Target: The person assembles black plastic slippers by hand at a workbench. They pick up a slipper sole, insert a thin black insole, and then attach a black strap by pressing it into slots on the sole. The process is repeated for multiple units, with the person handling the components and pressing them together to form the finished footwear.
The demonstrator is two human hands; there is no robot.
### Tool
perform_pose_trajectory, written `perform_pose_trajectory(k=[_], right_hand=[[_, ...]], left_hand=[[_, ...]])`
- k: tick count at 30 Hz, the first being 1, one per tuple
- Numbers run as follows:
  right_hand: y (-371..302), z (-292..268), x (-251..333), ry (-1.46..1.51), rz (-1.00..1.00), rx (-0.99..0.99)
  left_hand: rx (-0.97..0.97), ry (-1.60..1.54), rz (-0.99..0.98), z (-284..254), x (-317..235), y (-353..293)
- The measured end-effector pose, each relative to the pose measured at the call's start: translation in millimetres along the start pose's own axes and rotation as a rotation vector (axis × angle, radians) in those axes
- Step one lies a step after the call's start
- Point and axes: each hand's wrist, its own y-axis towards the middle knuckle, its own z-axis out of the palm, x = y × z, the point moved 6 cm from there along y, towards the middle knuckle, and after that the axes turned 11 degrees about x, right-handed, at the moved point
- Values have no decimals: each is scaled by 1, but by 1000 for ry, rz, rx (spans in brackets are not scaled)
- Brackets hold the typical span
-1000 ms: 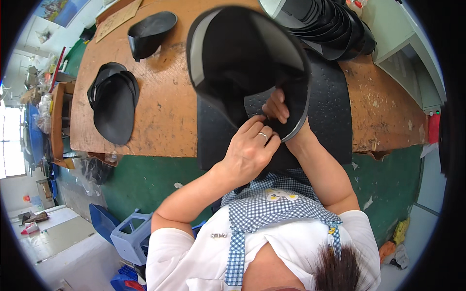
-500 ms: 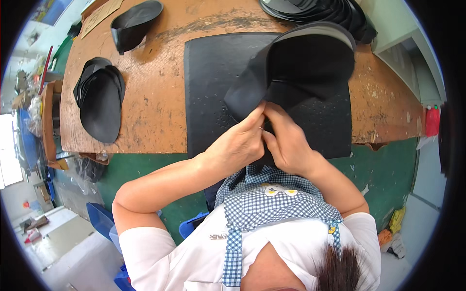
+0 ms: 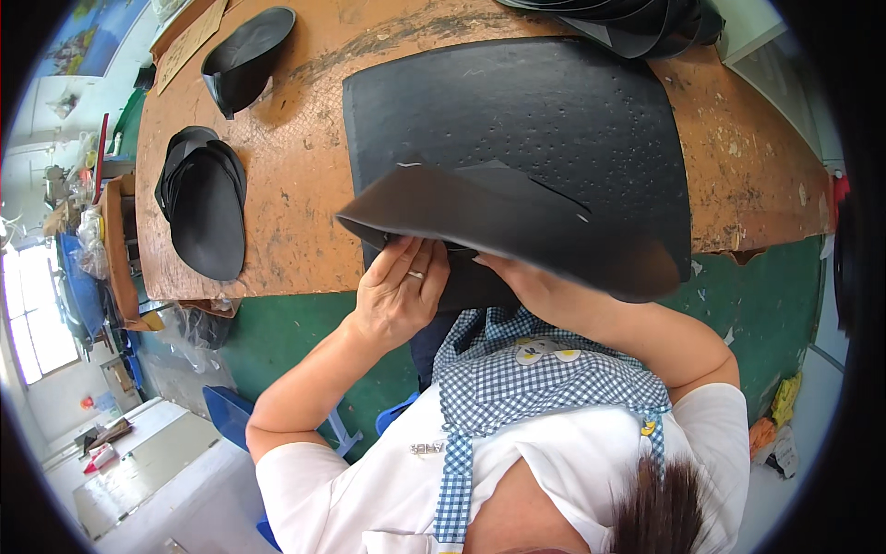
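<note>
Honestly, this looks like a fiddly two-handed bit: I'd say the step is working along the near edge of a curved black piece, held tilted over the near part of a black mat on the wooden surface. Left hand seems to have its grip pinched on that edge, fingers tucked up under it. Right hand reaches in underneath, just beside the left, but its fingertips are mostly covered, so I can't tell if that grip is clamped or loose. Next move, my guess, calls for a steady left pinch and a surer right hold, no creasing.

Head count: two hands, one piece held, one mat. Upper left, one lone cupped piece. Below it, a small oval pile, at least three black pieces, overlaps hide the rest. Upper right, a black stack, several layers, too bunched to count.
</note>
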Motion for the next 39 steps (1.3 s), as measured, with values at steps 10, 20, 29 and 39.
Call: perform_pose_trajectory(k=[10, 20, 29, 39], right_hand=[[11, -11, 25, -95, -223, 45], [48, 5, 38, -472, -455, -109], [41, -48, 37, -1126, -456, 395], [33, -27, 32, -1008, -426, 294]], left_hand=[[24, -261, -126, 5, 11, -25], [-68, -108, -69, -14, 27, -2], [-54, -466, -347, 7, 42, -29], [-331, -577, -600, 0, 54, -22]])
